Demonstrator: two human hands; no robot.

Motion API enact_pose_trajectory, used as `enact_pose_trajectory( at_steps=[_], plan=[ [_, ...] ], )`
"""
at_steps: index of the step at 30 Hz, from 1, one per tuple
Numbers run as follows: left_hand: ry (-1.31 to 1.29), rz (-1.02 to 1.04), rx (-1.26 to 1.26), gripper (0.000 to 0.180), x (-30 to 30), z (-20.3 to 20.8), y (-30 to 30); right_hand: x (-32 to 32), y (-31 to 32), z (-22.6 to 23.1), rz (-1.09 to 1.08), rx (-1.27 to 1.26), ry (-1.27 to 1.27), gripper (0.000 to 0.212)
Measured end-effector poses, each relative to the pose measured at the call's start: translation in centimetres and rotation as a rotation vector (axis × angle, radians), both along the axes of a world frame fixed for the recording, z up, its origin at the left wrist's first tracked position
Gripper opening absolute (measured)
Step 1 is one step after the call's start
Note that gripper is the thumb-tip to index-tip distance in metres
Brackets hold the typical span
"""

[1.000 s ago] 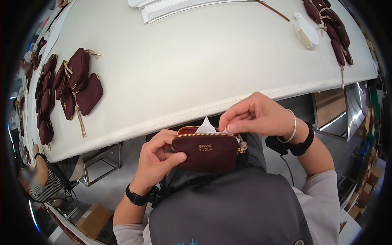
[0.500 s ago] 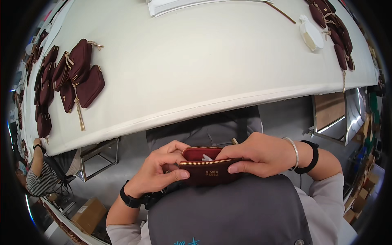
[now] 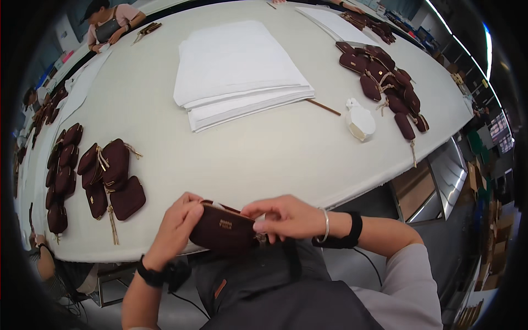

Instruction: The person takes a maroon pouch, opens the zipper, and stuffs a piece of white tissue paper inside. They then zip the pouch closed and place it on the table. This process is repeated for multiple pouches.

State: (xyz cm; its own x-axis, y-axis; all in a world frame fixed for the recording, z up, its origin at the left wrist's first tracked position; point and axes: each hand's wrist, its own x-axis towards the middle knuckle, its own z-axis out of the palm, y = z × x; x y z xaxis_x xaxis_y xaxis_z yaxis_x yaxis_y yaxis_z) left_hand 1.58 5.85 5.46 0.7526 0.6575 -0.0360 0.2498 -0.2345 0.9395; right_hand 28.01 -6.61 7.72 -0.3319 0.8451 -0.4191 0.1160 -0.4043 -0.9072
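A dark maroon zip pouch (image 3: 219, 233) hangs tilted between my hands just off the table's near edge. Its top has gold zip teeth, and a bit of white shows behind them near the left end. My left hand (image 3: 175, 224) is closed around the pouch's left end, thumb on the front. At the other end, my right hand (image 3: 286, 216) pinches the right top corner by the zip. Whether those fingers hold the zip pull itself cannot be made out. Something small and metallic dangles below them.
The white-covered table (image 3: 264, 170) bears maroon pouches with tan tassels (image 3: 113, 176) at the left and a heap of pouches (image 3: 385, 77) at the right. White sheets (image 3: 236, 60) are stacked mid-table, near a white tape dispenser (image 3: 360, 121). A person (image 3: 113, 25) works at far left.
The pouch has moved left and up toward the table edge, and its wide mouth has narrowed. My right fingers have come out of the opening to its right corner. The view has tilted up.
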Motion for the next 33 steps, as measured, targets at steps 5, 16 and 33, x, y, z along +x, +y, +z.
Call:
enact_pose_trajectory(
  at_steps=[5,16,33],
  plan=[
    [0.205,-0.16,0.041,0.043,1.2,-1.2,7.9,13.6,7.4,-1.8,-0.17,0.742,-1.031,0.046],
    [-0.121,0.209,0.176,0.04,-1.7,-0.7,3.7,22.4,9.0,-5.8,-0.092,0.636,-1.752,0.018],
    [0.027,0.254,0.47,0.117,-0.2,-2.3,-4.4,5.8,-5.6,1.2,-0.268,0.325,-0.704,0.013]
  ],
)
